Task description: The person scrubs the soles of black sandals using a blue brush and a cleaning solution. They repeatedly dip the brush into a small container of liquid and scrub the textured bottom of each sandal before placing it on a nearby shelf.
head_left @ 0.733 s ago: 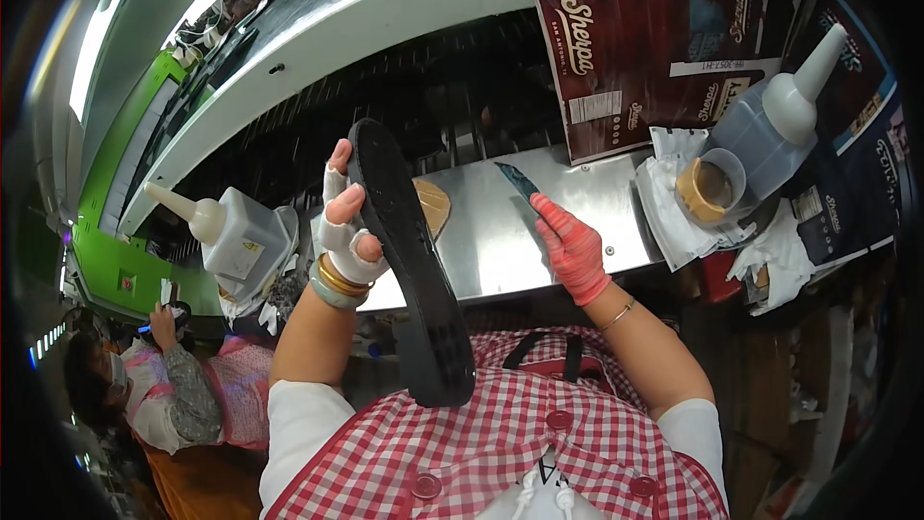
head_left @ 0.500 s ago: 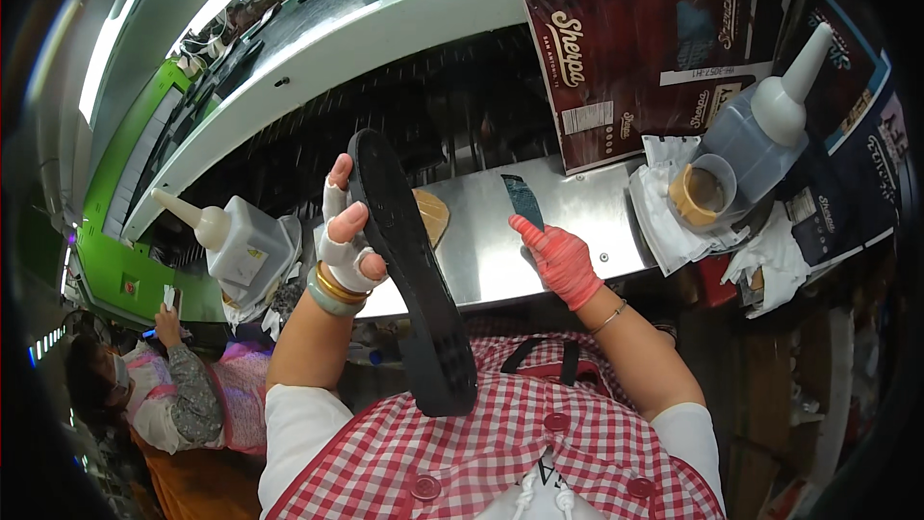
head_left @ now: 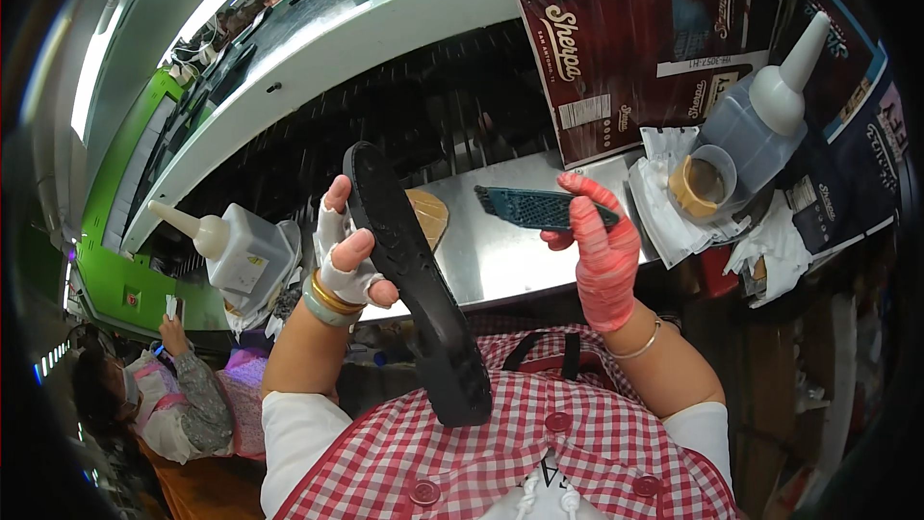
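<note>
A long black shoe sole (head_left: pixel 409 274) stands tilted in front of me, its lower end against my checked apron. My left hand (head_left: pixel 348 260), in a white fingerless glove, grips the sole's left edge; some fingers are hidden behind it. My right hand (head_left: pixel 606 255), in a red glove with stretched ridges, pinches a dark teal brush (head_left: pixel 534 207) with a holed, grid-like face. Dark, bristle-like ends show at the brush's left tip. The brush is apart from the sole, above the metal worktop. A tan, sole-shaped piece (head_left: pixel 428 217) lies partly hidden behind the black sole.
A bottle with a long spout (head_left: pixel 236 250) stands at left, and another spouted bottle (head_left: pixel 760 125) at right beside a small cup (head_left: pixel 701 188) on white cloth. A dark red carton panel (head_left: pixel 626 58) rises behind the metal worktop (head_left: pixel 500 265). A co-worker (head_left: pixel 183 385) is at lower left.
My right hand has risen and moved right, turning the brush from upright to nearly level so its holed face shows. The sole has shifted slightly down and right at its lower end.
</note>
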Demonstrator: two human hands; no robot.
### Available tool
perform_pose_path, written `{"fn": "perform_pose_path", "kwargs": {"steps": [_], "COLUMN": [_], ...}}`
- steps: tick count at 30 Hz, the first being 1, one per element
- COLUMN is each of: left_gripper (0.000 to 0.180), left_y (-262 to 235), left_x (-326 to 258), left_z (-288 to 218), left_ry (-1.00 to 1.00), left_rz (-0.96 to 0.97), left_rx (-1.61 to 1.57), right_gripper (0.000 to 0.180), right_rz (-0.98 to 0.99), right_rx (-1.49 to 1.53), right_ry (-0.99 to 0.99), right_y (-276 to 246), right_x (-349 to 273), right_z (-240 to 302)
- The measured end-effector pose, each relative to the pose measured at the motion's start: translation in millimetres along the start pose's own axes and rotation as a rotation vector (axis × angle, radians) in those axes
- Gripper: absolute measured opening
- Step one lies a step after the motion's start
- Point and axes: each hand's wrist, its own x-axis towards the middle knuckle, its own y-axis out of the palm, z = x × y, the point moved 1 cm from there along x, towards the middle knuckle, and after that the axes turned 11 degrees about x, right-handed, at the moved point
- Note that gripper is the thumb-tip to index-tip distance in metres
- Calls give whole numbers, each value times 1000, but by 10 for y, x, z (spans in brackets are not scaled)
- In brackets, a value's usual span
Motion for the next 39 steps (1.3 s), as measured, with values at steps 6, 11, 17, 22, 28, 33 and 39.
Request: {"fn": "perform_pose_path", "kwargs": {"steps": [6,11,17,22,28,33,39], "left_gripper": [51,58,50,55,53,68,78], "left_y": [64,161,175,208,187,405,302], "left_x": [-27,16,-8,-59,-227,-240,766], "left_z": [163,255,245,349,452,324,-83], "left_ry": [77,158,78,135,20,-480,-619], "left_rz": [-20,-60,-8,-51,-29,97,-278], "left_rx": [82,142,116,126,217,-29,-884], "right_gripper": [21,17,14,13,15,27,34], "right_rz": [28,15,14,44,-46,-3,-9], "right_rx": [29,10,-86,-71,-69,-44,-467], "right_ry": [137,183,230,176,47,-347,-384], "right_y": [297,364,366,377,269,-70,-594], "right_x": [-158,-158,-122,-152,-161,10,189], "right_z": [332,306,289,328,344,90,-506]}}
